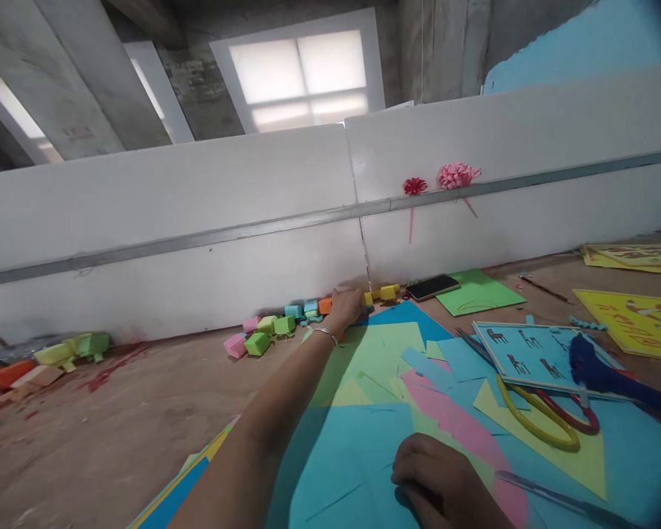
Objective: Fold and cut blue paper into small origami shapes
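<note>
My left hand (346,307) is stretched far forward to the foot of the white panel, among a row of small folded paper boxes. An orange paper box (325,306) sits just left of it and a yellow paper box (388,293) to its right; its fingertips are hard to make out. My right hand (443,474) rests near the front on a light blue paper sheet (352,455), fingers curled in, and what they hold, if anything, is hidden. Beside it lie a pink paper cutout (452,415) and a slim metal tool (556,496), perhaps a knife.
Yellow-handled scissors (565,441) and a blue-handled brush (600,367) lie right, by a printed card (529,353). A phone (432,286) and green sheet (482,292) are near the panel (253,279). More paper figures (55,356) stand left. Paper flowers (457,175) hang on the rail.
</note>
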### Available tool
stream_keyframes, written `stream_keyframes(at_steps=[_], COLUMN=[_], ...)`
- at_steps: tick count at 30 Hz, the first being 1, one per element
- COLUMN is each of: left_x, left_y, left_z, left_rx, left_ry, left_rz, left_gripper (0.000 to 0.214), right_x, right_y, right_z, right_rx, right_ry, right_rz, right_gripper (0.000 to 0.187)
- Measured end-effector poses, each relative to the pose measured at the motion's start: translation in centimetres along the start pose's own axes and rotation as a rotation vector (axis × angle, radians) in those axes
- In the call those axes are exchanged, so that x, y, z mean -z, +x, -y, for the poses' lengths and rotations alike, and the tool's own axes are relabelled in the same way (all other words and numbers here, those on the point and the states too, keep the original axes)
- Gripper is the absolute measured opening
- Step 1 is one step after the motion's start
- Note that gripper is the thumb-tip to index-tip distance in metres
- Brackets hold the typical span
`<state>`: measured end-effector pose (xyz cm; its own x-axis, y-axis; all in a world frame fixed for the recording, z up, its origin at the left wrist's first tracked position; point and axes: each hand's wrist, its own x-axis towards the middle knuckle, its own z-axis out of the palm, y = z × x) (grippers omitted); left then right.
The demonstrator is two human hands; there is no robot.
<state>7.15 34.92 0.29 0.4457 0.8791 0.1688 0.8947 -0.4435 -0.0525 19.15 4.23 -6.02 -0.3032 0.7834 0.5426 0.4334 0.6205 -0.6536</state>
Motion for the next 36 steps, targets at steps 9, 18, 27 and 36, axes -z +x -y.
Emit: stream_keyframes(at_steps=[9,18,27,36], left_x=[-0.1,-0.3,0.7,1.7], left_y=[0.1,0.3,-0.2,0.6], left_z=[0.4,-0.6,0.3,0.6], left_rx=[-0.140,-0.227,-0.249,-0.180], left_ry=[0.012,0.017,-0.001,0.027], left_rz=[-0.042,-0.186,-0.147,-0.089], left_gripper=[0.034,0.055,0.042,0.032], right_x=[0.0,0.1,0.2,0.2], right_y=[0.0,0.1,0.1,0.2], right_z=[0.3,0.6,0.9,0.8], right_rx=[0.009,-0.008,-0.036,-0.078], right_ry=[-0.021,0.011,0.020,0.020], right_rz=[-0.001,-0.020,-0.014,0.015], right_gripper=[0.028,0.027,0.026,0.026])
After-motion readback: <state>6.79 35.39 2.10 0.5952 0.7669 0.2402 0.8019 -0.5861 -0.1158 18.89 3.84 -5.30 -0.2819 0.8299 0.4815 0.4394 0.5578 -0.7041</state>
